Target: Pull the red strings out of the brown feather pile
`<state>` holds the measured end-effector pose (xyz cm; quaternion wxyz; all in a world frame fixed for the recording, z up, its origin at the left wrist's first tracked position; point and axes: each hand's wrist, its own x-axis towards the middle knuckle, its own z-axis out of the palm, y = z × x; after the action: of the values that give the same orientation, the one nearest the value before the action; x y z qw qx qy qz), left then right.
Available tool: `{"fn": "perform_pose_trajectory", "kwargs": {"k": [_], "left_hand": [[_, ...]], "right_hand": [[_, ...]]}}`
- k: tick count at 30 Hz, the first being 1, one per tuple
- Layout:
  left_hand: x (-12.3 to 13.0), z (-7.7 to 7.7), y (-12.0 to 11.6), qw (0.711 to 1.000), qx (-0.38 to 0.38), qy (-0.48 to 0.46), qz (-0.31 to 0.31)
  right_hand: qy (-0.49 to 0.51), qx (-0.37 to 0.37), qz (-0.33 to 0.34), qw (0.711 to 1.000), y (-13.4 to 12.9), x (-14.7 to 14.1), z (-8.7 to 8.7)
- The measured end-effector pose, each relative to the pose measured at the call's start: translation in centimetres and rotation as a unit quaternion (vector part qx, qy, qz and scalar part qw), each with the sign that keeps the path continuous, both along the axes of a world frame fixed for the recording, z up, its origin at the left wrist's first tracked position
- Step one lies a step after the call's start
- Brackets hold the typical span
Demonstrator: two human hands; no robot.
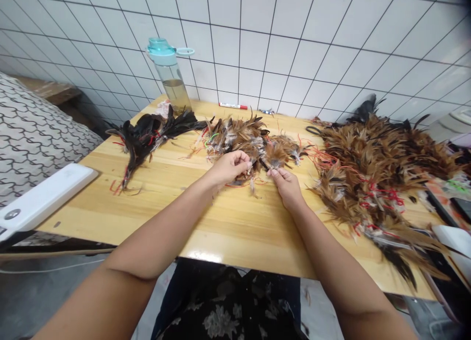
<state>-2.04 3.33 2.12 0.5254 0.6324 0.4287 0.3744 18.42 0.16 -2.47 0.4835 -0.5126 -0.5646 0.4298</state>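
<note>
A pale wooden tabletop (228, 227) stands against a wall of white square tiles with dark grout (294, 40), and the view looks down over it from its near edge. Nearest, at the left, one white plastic device (40, 197) overhangs the table's left corner, with a patterned grey and white cushion (33, 129) behind it. Two bare forearms reach forward over the wood. The left hand (230, 167) is curled, its fingertips pinching into the near edge of the middle heap of brown and white feathers (250, 141). The right hand (287, 185) sits just beside it, thumb and forefinger pinched on a small tuft of brown feathers (274, 159) at that same heap's near right side. The two hands are close together, almost touching.

There are three feather heaps on the table. To the right lies the largest, a broad pile of russet feathers tied with red thread (371, 178), running from far to near. At far left lies a bundle of black feathers with red ties (147, 134). Farther back, against the wall, stands one clear water bottle with a teal lid (171, 75), and to its right lies one white marker with a red cap (233, 105).
</note>
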Motion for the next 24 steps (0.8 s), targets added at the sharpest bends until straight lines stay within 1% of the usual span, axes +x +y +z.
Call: {"fn": "perform_pose_trajectory", "kwargs": {"k": [1,3,6,11,15,19,22,24], "left_hand": [[0.4,-0.1,-0.2,0.998,-0.033,-0.049,0.007],[1.1,-0.4,-0.6,0.992,-0.076,-0.105,0.011],[2.0,-0.9,-1.1,0.987,-0.092,-0.129,0.009],[2.7,-1.5,-1.3,0.989,-0.056,-0.135,0.013],[2.7,-1.9,-1.1,0.995,-0.003,-0.095,0.024],[2.7,-2.4,-1.2,0.998,0.028,-0.053,0.006],[2.7,-2.4,-1.3,0.999,0.043,-0.030,-0.007],[2.6,-2.3,-1.2,0.998,0.050,-0.034,-0.006]], "right_hand": [[0.002,0.007,-0.020,1.000,0.0,-0.2,0.0],[0.006,0.014,-0.042,0.999,-0.1,-0.6,0.0],[0.001,0.015,-0.028,1.000,-0.2,-0.9,-0.2],[-0.033,0.023,-0.027,0.999,-0.2,-1.2,-0.5],[-0.065,0.038,0.002,0.997,-0.2,-1.3,-0.5],[-0.091,0.048,0.018,0.995,-0.1,-1.3,-0.6],[-0.079,0.054,0.018,0.995,0.0,-1.4,-0.6],[-0.064,0.058,0.017,0.996,-0.1,-1.5,-0.5]]}}
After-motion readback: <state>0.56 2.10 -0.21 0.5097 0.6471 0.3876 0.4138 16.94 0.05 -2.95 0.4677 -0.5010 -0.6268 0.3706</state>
